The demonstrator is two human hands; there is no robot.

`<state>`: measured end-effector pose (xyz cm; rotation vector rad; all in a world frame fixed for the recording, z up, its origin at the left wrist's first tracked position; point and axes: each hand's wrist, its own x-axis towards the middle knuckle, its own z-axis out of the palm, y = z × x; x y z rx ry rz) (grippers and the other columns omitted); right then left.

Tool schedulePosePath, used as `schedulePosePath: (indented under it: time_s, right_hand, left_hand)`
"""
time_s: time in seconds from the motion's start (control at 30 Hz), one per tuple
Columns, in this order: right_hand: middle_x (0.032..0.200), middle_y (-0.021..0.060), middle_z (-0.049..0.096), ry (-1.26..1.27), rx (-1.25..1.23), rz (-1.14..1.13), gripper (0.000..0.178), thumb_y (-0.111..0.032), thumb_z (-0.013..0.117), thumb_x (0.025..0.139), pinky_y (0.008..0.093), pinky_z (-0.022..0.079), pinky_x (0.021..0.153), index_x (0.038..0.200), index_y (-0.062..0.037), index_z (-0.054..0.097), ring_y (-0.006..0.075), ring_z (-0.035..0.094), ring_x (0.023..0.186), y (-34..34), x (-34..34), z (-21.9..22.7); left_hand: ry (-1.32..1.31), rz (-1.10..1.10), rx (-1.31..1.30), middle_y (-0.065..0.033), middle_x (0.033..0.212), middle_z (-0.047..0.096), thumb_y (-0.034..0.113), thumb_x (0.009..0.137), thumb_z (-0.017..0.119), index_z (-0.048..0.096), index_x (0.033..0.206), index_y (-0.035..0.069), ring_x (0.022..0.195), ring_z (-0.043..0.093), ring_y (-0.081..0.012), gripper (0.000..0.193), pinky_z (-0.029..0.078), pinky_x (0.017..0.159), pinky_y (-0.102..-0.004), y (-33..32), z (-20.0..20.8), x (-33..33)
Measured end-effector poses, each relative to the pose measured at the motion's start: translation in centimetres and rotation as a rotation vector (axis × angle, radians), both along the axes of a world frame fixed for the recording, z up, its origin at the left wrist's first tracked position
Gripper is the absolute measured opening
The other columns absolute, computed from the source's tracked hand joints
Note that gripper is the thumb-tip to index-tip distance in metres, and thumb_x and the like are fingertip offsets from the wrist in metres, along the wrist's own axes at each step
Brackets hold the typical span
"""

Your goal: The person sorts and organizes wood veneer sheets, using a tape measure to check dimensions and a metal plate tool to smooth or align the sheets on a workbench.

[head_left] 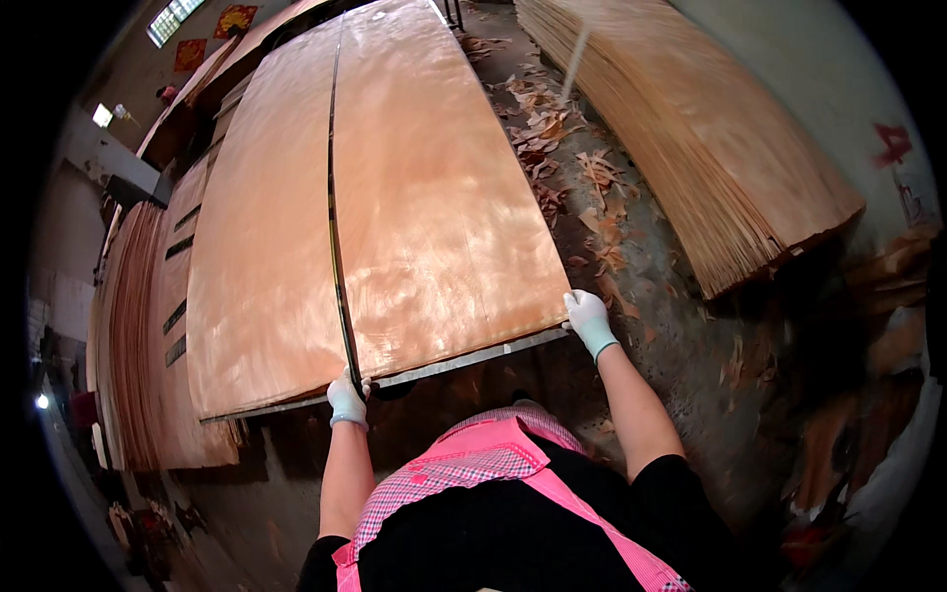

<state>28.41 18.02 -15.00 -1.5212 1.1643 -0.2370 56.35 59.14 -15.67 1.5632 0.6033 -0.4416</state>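
In front of me a wide stack of thin, pale orange-brown wood veneer sheets (454, 197) lies on a table with a grey metal near edge (464, 363). A long, narrow dark strip with a yellowish edge (335, 237) runs lengthwise over the sheets. My left hand (347, 399), in a white glove, is closed around the strip's near end at the front edge; its fingertips are partly hidden. My right hand (590, 322), also gloved in white, pinches the near right corner of the veneer, thumb on top and the other fingers mostly out of sight.
On the right stands another tall veneer stack (681, 138) near a pale wall. Torn veneer scraps (602, 197) litter the floor between the stacks. More layered veneer (133, 345) stands at the left, beside a surface with dark slots (176, 318).
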Motion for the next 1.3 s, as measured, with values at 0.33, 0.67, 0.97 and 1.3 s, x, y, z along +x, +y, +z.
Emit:
schedulePosePath:
  time_s: [0.33,0.67,0.97,1.3]
  right_hand:
    - [0.113,0.0091,0.062,-0.308,0.343,-0.136,0.033,-0.018,0.050,0.098,0.0279,0.059,0.058,0.123,0.0026,0.056,0.0154,0.064,0.082,-0.6,0.8,5.1]
    - [0.107,0.0057,0.062,-0.638,0.265,0.033,0.034,-0.016,0.053,0.097,0.0244,0.052,0.054,0.127,0.0000,0.053,0.0128,0.061,0.077,0.3,1.7,12.4]
    - [0.113,0.0079,0.061,-0.299,0.020,0.074,0.039,-0.019,0.048,0.099,0.0246,0.053,0.052,0.133,0.0012,0.048,0.0132,0.061,0.073,0.7,0.0,4.5]
    - [0.112,0.0089,0.061,-0.138,-0.034,0.167,0.039,-0.015,0.044,0.099,0.0252,0.053,0.049,0.135,-0.0018,0.048,0.0152,0.062,0.076,-1.0,-0.2,-0.7]
  left_hand:
    - [0.022,-0.084,-0.092,-0.0090,0.064,0.060,0.035,0.097,0.052,0.059,0.088,0.007,0.043,0.052,-0.0163,0.030,0.039,0.033,-0.0231,1.3,0.8,-0.5]
    - [0.238,-0.174,-1.241,-0.0234,0.121,0.057,0.066,0.090,0.042,0.049,0.122,-0.003,0.107,0.059,-0.0364,0.077,0.047,0.099,-0.0448,4.4,2.0,-5.9]
    - [-0.143,0.294,0.296,-0.0170,0.079,0.064,0.038,0.091,0.057,0.058,0.096,-0.001,0.069,0.062,-0.0320,0.039,0.050,0.067,-0.0439,-2.0,0.6,0.0]
    - [-0.054,0.473,0.091,-0.0219,0.090,0.066,0.030,0.090,0.055,0.060,0.102,-0.001,0.083,0.065,-0.0383,0.034,0.051,0.075,-0.0409,-0.1,-3.1,0.7]
